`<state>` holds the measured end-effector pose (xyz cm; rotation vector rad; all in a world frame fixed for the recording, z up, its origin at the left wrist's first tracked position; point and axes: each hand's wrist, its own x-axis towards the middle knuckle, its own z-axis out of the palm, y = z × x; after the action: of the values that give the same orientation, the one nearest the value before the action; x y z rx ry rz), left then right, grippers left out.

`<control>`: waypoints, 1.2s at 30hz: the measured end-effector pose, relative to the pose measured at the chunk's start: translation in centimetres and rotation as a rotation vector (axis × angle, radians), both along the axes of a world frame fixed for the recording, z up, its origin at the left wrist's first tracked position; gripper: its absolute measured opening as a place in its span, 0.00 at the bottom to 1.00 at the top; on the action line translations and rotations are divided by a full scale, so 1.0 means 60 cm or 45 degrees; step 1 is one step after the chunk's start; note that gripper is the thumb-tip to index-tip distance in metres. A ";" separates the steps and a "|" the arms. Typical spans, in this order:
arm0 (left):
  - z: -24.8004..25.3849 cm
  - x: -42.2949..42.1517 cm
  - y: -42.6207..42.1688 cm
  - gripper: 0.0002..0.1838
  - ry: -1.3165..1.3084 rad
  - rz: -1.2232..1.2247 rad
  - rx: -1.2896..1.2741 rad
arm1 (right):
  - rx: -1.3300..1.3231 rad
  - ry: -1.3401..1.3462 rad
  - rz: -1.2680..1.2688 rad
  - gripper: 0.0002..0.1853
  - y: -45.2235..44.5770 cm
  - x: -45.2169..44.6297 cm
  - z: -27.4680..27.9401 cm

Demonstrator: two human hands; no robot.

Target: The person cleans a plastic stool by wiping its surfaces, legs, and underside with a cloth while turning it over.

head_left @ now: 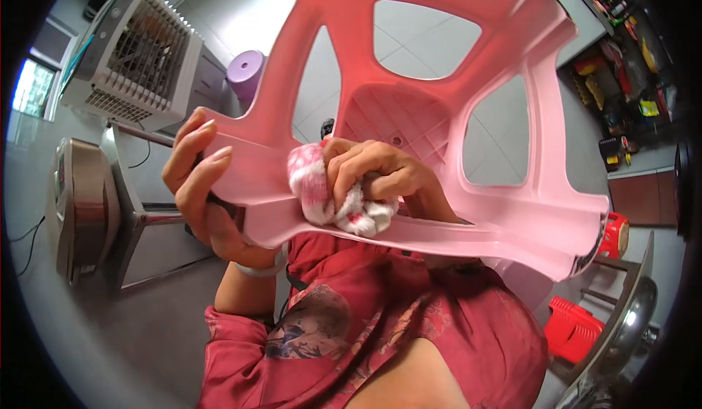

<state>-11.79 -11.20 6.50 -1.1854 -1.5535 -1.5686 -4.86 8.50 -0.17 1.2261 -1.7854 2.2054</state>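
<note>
A pink plastic stool (526, 215) is tipped over in front of me, its hollow underside and ribbed seat facing the camera. My left hand (208, 182) is closed around the end of one stool leg at the left, with the fingers curled over its edge. A pink-and-white fuzzy cloth (314, 186) is bunched in my right hand (376, 171). That hand presses the cloth against the inside of the leg nearest me. Part of my right forearm is hidden behind the stool's lower edge.
An air cooler (139, 54) stands at upper left, near a small purple stool (245, 72). A brown boxy appliance (84, 211) is at far left. Cluttered shelves (629, 87) fill the upper right. A red basket (574, 328) and a metal pan lid (632, 325) are at lower right.
</note>
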 end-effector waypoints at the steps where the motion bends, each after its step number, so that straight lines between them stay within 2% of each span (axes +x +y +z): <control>1: 0.000 0.003 0.001 0.21 -0.011 0.020 0.021 | -0.032 0.076 0.082 0.19 0.007 -0.002 -0.004; 3: -0.002 0.004 -0.001 0.22 -0.024 0.014 0.021 | -0.079 0.174 0.221 0.18 0.024 0.001 0.009; 6: -0.004 0.003 -0.005 0.23 -0.028 0.017 0.008 | -0.124 0.049 0.205 0.18 0.038 0.035 0.016; 10: -0.002 0.000 -0.005 0.23 -0.002 0.021 -0.013 | -0.287 -0.401 -0.002 0.17 0.033 0.100 0.006; 14: -0.004 -0.001 -0.003 0.22 -0.049 0.037 0.036 | -0.600 -0.907 -0.187 0.16 -0.009 0.140 -0.011; 17: -0.010 -0.022 0.000 0.21 -0.027 -0.005 0.080 | -0.808 -1.159 -0.279 0.16 -0.033 0.147 -0.045; 18: -0.014 -0.026 0.004 0.21 -0.029 -0.012 0.103 | -0.849 -1.156 -0.322 0.16 -0.038 0.150 -0.064; 19: -0.008 -0.023 0.007 0.21 -0.011 0.023 0.069 | -0.864 -0.989 -0.315 0.19 -0.043 0.153 -0.099; 20: -0.002 -0.027 0.009 0.20 -0.019 -0.011 0.031 | -0.953 -0.910 -0.368 0.17 -0.056 0.159 -0.105; 22: 0.007 -0.038 0.009 0.20 -0.035 -0.079 -0.055 | -0.846 -1.001 -0.310 0.14 -0.065 0.193 -0.103; 23: 0.007 -0.043 0.021 0.23 -0.004 0.043 -0.071 | -0.839 -1.021 -0.326 0.14 -0.066 0.206 -0.100; 26: 0.006 -0.048 0.022 0.22 -0.171 -0.067 0.001 | -0.814 -1.093 -0.547 0.14 -0.051 0.268 -0.085; 27: 0.008 -0.041 0.026 0.22 -0.150 0.003 -0.006 | -0.805 -1.114 -0.669 0.14 -0.038 0.289 -0.083; 29: 0.005 -0.040 0.017 0.19 -0.054 -0.110 0.002 | -0.792 -1.129 -0.957 0.14 -0.007 0.334 -0.082; 33: 0.002 -0.037 0.003 0.18 0.509 0.200 -0.173 | -0.723 -1.135 -1.422 0.13 0.054 0.393 -0.089; 35: -0.016 -0.028 -0.022 0.19 0.510 0.332 -0.225 | -0.670 -1.145 -1.583 0.13 0.079 0.413 -0.094; 36: -0.048 -0.019 -0.058 0.21 0.391 0.383 -0.259 | -0.654 -1.147 -1.607 0.13 0.089 0.419 -0.096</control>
<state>-12.94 -14.68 3.65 -1.1710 -1.6213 -1.0039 20.29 13.82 -5.94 -0.9294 -1.2492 2.0559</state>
